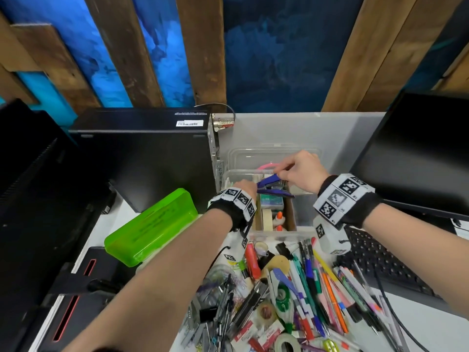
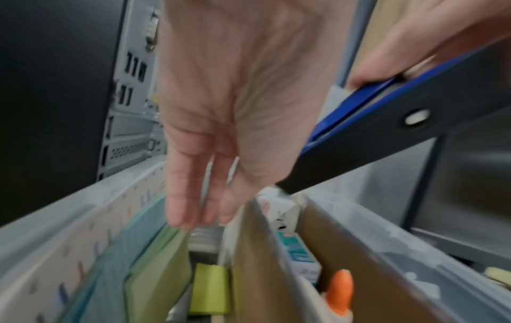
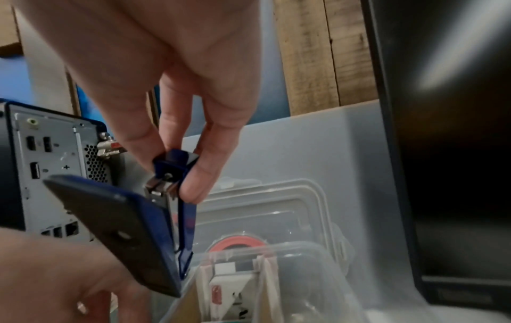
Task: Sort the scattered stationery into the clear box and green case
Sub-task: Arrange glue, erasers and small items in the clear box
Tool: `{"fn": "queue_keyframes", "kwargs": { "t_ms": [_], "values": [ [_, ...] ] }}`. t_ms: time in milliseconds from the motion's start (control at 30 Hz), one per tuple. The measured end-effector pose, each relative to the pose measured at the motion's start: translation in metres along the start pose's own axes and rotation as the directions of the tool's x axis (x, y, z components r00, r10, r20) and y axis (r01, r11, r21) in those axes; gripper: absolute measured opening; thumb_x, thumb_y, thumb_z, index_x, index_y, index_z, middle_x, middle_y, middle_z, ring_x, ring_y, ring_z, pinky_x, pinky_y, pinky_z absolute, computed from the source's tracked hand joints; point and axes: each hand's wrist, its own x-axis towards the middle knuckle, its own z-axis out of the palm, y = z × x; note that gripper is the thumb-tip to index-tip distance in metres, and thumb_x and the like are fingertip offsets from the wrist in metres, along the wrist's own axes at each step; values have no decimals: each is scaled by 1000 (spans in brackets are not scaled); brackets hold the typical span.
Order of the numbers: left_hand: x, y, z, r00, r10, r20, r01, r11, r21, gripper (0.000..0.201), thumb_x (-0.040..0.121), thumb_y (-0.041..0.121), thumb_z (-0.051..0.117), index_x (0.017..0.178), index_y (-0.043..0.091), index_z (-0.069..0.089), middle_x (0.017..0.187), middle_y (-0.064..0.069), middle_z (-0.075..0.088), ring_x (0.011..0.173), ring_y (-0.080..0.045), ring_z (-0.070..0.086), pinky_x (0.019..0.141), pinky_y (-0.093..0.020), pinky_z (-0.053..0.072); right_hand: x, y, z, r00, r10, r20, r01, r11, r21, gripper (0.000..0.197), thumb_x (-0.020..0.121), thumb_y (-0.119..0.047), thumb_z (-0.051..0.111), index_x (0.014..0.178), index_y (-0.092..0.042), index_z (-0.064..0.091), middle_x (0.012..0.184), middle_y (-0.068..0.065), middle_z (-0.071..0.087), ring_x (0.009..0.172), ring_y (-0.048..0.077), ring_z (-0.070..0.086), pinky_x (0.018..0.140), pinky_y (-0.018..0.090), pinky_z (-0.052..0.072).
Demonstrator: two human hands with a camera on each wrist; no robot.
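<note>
Over the clear box [image 1: 302, 214], the right hand [image 1: 302, 171] pinches the top arm of a blue stapler [image 1: 272, 185], which hangs open above the cardboard dividers. The left hand [image 1: 243, 186], fingers straight and relaxed, reaches into the box's left compartment. The green case [image 1: 152, 227] lies shut at 9 o'clock. A computer tower [image 1: 142, 156] crowds the box at 10 o'clock; scattered pens [image 1: 317, 280] cover the bench [image 1: 431, 323] at 6 o'clock.

Left hand [image 1: 242, 188] fingers hidden behind its wristband, head view | stapler [image 1: 272, 185] partly covered by both hands | loose pens [image 1: 317, 280] motion-blurred, cut off at 6 o'clock | green case [image 1: 152, 228] label unreadable
</note>
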Motion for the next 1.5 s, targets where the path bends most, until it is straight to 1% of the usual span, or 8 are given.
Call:
{"fn": "queue_keyframes", "kwargs": {
  "t_ms": [133, 667, 833, 933, 1067, 1267, 1367, 1500],
  "values": [
    [51, -17, 24, 993, -42, 110, 46, 998, -40, 16, 81, 10, 59, 96, 11, 63, 109, -14, 67, 96, -30, 65, 79, -36, 51, 2, 18, -18, 1000, -8, -15, 7, 999, -36, 13, 85, -13, 65, 91, -14, 77, 90, 2, 73, 96, 18, 59, 94, 35, 47],
    [107, -33, 59, 957, 45, 285, -38, 999, -32, 22, 69, 27, 67, 90, 26, 62, 75, 12, 61, 77, -18, 63, 74, -22, 46, 10, 42, -40, 992, -7, 128, -5, 996, 89, 13, 84, -7, 67, 91, -12, 77, 87, 2, 72, 75, 10, 62, 78, 25, 53],
    [35, -17, 0, 958, 51, 283, -59, 998, 19, 26, 84, 19, 64, 109, 22, 68, 96, 3, 62, 88, -18, 57, 84, -29, 47, 12, 43, -39, 988, -6, 154, -9, 996, 93, 12, 84, -7, 67, 91, -11, 77, 86, 3, 72, 75, 11, 65, 60, 10, 51],
    [26, -12, -16, 964, 28, 264, -27, 1000, -7, 14, 83, 15, 67, 95, 18, 72, 94, 1, 65, 83, -15, 53, 84, -29, 46, 13, 43, -38, 986, 2, 165, -17, 996, 88, 13, 84, -6, 67, 91, -9, 76, 86, 4, 72, 73, 11, 65, 57, 8, 51],
    [31, -7, -12, 966, 44, 253, -48, 999, 10, 41, 86, 17, 64, 126, 9, 59, 128, -10, 58, 116, -31, 56, 96, -40, 45, 15, 42, -34, 985, 6, 170, -22, 995, 95, 13, 84, -7, 67, 93, -9, 76, 88, 3, 71, 71, 7, 63, 58, 10, 51],
    [25, -10, -18, 961, 45, 272, -60, 997, 45, 34, 86, 14, 65, 119, 11, 64, 104, 1, 60, 102, -17, 56, 96, -41, 44, 15, 41, -29, 982, 6, 186, -24, 995, 99, 12, 84, -9, 67, 90, -15, 76, 84, -2, 71, 73, 8, 62, 59, 8, 48],
    [21, -8, -19, 958, 36, 284, -69, 992, 109, 45, 83, 17, 68, 128, 13, 59, 132, -12, 56, 120, -31, 53, 100, -45, 43, 13, 40, -28, 979, 17, 205, -42, 992, 118, 12, 85, -7, 66, 90, -13, 76, 82, -3, 69, 66, 5, 62, 52, 6, 46],
    [17, -6, -19, 963, 26, 270, -65, 988, 137, 51, 86, 16, 65, 134, 7, 52, 134, -15, 54, 122, -32, 52, 96, -41, 44, 11, 41, -28, 976, 31, 216, -61, 989, 134, 12, 86, -7, 65, 90, -12, 75, 80, -3, 68, 57, -1, 62, 49, 7, 45]
  ]
}}
